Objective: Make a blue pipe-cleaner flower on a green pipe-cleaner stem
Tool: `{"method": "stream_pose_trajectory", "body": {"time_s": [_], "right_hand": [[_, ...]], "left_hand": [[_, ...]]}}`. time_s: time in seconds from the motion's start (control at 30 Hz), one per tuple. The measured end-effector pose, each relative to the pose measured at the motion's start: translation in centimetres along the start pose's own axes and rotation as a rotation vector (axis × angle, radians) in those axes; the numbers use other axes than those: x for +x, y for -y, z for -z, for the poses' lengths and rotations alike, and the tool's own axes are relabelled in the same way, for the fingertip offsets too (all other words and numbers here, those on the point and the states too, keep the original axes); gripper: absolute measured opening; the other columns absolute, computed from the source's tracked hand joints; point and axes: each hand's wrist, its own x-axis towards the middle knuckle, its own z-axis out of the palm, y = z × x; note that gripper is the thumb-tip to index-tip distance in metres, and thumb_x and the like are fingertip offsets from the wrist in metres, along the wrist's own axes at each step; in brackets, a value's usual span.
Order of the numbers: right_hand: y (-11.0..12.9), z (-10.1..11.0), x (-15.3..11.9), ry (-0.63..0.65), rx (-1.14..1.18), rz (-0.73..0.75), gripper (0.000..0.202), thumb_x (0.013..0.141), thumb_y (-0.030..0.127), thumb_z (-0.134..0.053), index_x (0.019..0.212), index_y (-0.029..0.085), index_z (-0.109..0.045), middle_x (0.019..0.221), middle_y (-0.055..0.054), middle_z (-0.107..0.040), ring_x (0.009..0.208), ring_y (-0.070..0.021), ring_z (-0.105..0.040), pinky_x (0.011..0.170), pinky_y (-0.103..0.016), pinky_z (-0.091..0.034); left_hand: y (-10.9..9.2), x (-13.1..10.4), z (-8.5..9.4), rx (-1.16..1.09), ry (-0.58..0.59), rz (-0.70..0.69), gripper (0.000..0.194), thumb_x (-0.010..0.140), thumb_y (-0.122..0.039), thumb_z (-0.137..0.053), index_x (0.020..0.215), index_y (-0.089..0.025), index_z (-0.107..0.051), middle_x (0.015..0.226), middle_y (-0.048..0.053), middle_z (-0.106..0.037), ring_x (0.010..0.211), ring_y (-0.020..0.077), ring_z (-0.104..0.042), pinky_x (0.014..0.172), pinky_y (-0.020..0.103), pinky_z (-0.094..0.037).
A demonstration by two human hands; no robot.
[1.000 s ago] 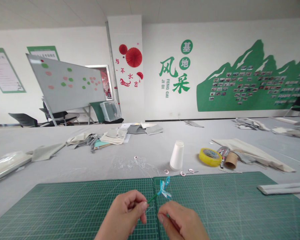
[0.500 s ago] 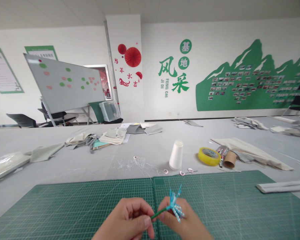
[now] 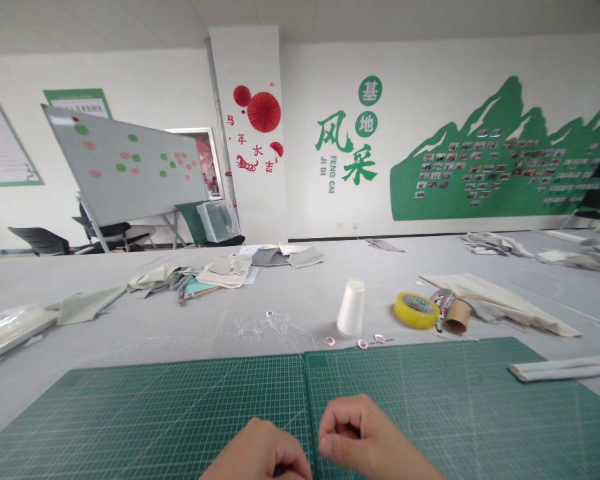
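My left hand [image 3: 263, 451] is low at the bottom edge, back of the hand up. Its fingers curl downward, and their tips drop out of the picture, so what they hold, if anything, is hidden. To its right, my right hand [image 3: 357, 433] is curled, thumb and forefinger drawn together near the seam between two green cutting mats [image 3: 180, 393]. Nothing can be made out between those fingertips. The green stem with its blue beaded, fringed head is out of sight now.
Beyond the mats stand a white thread cone [image 3: 351, 308] and a yellow tape roll [image 3: 417, 311], with a brown cardboard tube [image 3: 457, 316] beside it. Small pinkish rings [image 3: 363, 345] and loose clear thread [image 3: 267, 327] lie nearby. A folded pale cloth strip [image 3: 563, 368] crosses the right mat.
Both hands have turned; the left has dropped lower. The green stem with the blue fringed head, held between them before, has gone from view.
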Motion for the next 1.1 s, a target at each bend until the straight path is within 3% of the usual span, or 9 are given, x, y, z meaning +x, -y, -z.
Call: {"method": "stream_pose_trajectory", "body": {"time_s": [0.13,0.27,0.5,0.7,0.93,1.1], "right_hand": [[0.3,-0.5,-0.3,-0.099,-0.238,0.089,0.014,0.077,0.019,-0.059,0.064,0.017,-0.063,0.053,0.007,-0.04,0.051,-0.0095,-0.037,0.049,-0.021,-0.026],[0.1,-1.0,-0.6,-0.164,-0.485,0.246,0.017,0.085,0.019,-0.052,0.073,0.019,-0.064,0.064,0.002,-0.059,0.057,-0.0116,-0.053,0.053,-0.022,-0.034],[-0.1,-1.5,-0.9,-0.251,-0.632,0.431,0.028,0.094,0.021,-0.039,0.08,0.021,-0.063,0.068,-0.001,-0.065,0.056,-0.0128,-0.06,0.052,-0.022,-0.04],[0.1,-1.5,-0.9,-0.283,-0.694,0.476,0.029,0.093,0.018,-0.039,0.075,0.021,-0.061,0.061,0.0,-0.06,0.05,-0.0115,-0.057,0.048,-0.021,-0.038],[0.2,-1.6,-1.2,-0.33,-0.916,0.469,0.029,0.091,0.013,-0.04,0.069,0.021,-0.059,0.057,0.001,-0.056,0.047,-0.0127,-0.055,0.045,-0.024,-0.033],[-0.1,-1.6,-0.9,-0.342,-0.879,0.473,0.03,0.09,0.014,-0.038,0.071,0.021,-0.061,0.058,0.0,-0.057,0.047,-0.0133,-0.056,0.046,-0.024,-0.035]], "left_hand": [[0.4,0.5,0.1,0.095,-0.126,0.041,0.03,0.069,-0.011,-0.049,0.068,-0.021,-0.077,0.061,-0.001,-0.07,0.057,0.0153,-0.056,0.055,0.022,-0.036],[0.3,0.6,0.5,0.126,-0.24,0.07,0.03,0.077,-0.016,-0.046,0.07,-0.019,-0.075,0.065,0.001,-0.074,0.063,0.0194,-0.064,0.061,0.025,-0.039],[-0.1,0.4,0.7,-0.004,-0.388,0.045,0.023,0.078,-0.019,-0.048,0.068,-0.018,-0.07,0.066,0.001,-0.071,0.061,0.0167,-0.057,0.059,0.024,-0.036],[0.8,0.6,0.9,-0.348,-0.268,0.028,0.023,0.075,-0.028,-0.052,0.088,-0.015,-0.066,0.075,0.002,-0.071,0.043,0.0087,-0.038,0.045,0.021,-0.03],[1.8,1.0,0.8,-0.468,-0.242,-0.031,0.026,0.078,-0.035,-0.055,0.092,-0.015,-0.064,0.075,0.002,-0.069,0.042,0.0061,-0.036,0.043,0.02,-0.026],[1.6,0.7,0.9,-0.515,-0.239,-0.027,0.028,0.079,-0.039,-0.057,0.092,-0.015,-0.062,0.071,0.001,-0.068,0.04,0.0053,-0.034,0.041,0.02,-0.025]]}}
